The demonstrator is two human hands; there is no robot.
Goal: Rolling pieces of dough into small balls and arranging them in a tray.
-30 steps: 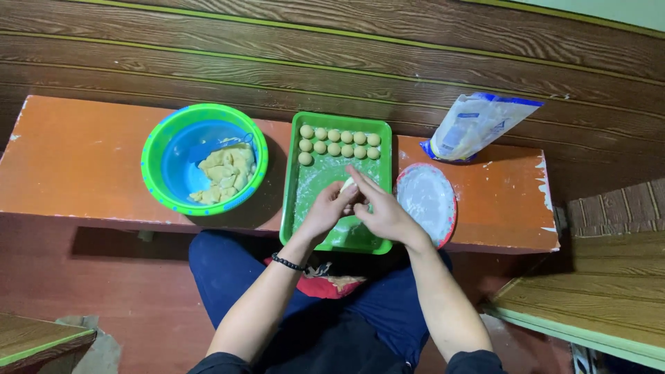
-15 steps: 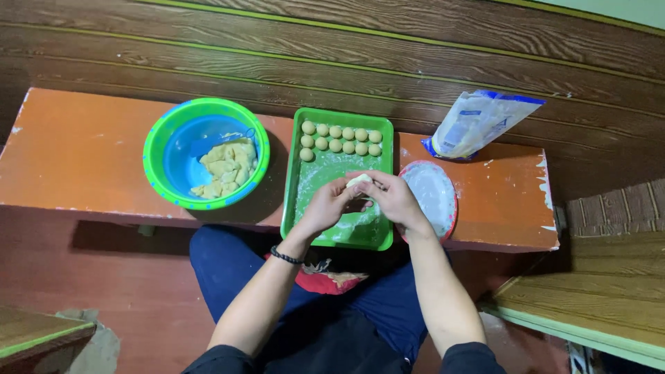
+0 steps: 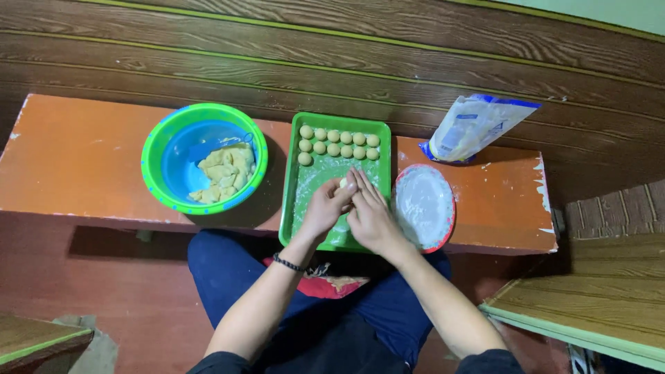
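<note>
Left hand (image 3: 324,208) and right hand (image 3: 370,216) pressed together around one dough piece (image 3: 343,183) over the green tray (image 3: 305,208). Eleven dough balls (image 3: 339,143) placed; dough remains in the bowl (image 3: 159,149).

Both arms are bare from the elbows down, with just the edge of dark short sleeves showing at the bottom of the shot. There's a thin black beaded bracelet (image 3: 287,262) on the left wrist, nothing worn on the right hand (image 3: 372,220) or the left hand (image 3: 325,208), no rings or watch. Legs are in dark blue trousers (image 3: 228,273).
</note>
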